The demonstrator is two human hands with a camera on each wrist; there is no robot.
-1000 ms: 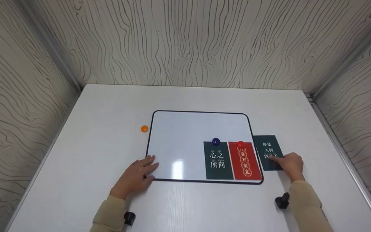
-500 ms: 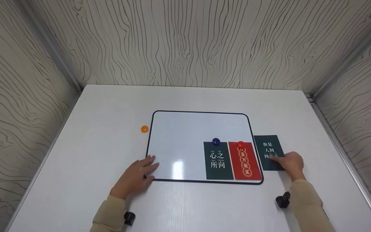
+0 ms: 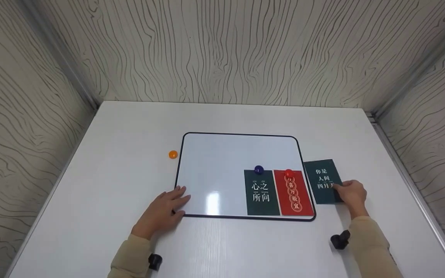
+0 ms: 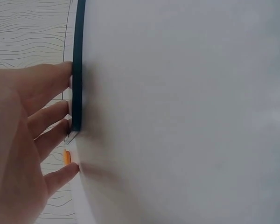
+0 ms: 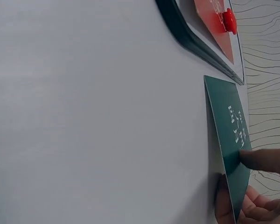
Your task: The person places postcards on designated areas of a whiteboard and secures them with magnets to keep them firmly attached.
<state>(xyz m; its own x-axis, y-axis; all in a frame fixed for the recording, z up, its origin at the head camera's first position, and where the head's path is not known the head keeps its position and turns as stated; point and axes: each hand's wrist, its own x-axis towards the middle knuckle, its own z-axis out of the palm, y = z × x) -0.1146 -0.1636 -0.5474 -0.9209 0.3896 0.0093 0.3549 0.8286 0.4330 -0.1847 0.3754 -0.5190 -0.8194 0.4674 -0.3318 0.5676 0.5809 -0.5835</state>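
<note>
My right hand (image 3: pixel 354 195) pinches a dark green card (image 3: pixel 319 195) with white characters by its right edge, thumb on top and fingers underneath. In the right wrist view this card (image 5: pixel 224 123) is tilted, its held side raised over the table. It lies just right of a whiteboard (image 3: pixel 214 162) with a dark frame. My left hand (image 3: pixel 162 210) rests on the board's lower left corner, fingers spread and relaxed. On the board, a second green card (image 3: pixel 263 206) has a dark blue round magnet (image 3: pixel 259 170) at its top; beside it a red card (image 3: pixel 284 199) bears a red magnet (image 3: pixel 289 173).
An orange magnet (image 3: pixel 173 154) lies on the white table (image 3: pixel 129 135) left of the board. Patterned panels (image 3: pixel 222 50) wall the table at the back and sides. Black wrist-worn pieces show beside both sleeves.
The right hand has shifted slightly right, its thumb sliding toward the card's edge, and the card has lifted and turned a little. The left hand and the board stay put.
</note>
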